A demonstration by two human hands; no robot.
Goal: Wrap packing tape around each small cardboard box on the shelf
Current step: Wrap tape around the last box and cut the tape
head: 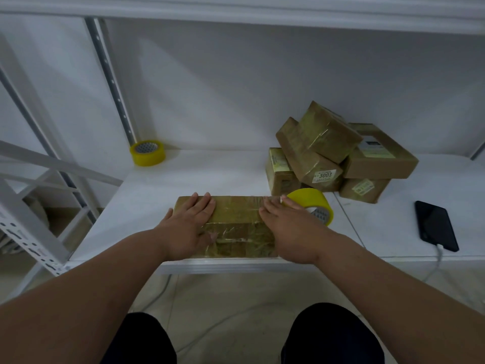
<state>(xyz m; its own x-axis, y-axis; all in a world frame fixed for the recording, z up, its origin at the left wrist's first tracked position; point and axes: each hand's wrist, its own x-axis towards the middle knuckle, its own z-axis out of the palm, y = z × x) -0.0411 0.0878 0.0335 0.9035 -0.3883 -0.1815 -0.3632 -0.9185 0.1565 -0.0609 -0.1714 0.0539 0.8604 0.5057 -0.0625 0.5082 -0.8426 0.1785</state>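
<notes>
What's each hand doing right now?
Left hand: open, flat on the taped box.
Right hand: open, on the box beside the tape roll.

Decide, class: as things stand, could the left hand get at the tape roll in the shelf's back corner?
Probably yes: the left hand rests flat on the box, gripping nothing, and bare shelf lies between it and the roll.

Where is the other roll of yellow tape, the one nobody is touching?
In the head view, the spare tape roll lies flat at the back left corner of the shelf, by the metal upright, far left of the pile of boxes.
</notes>
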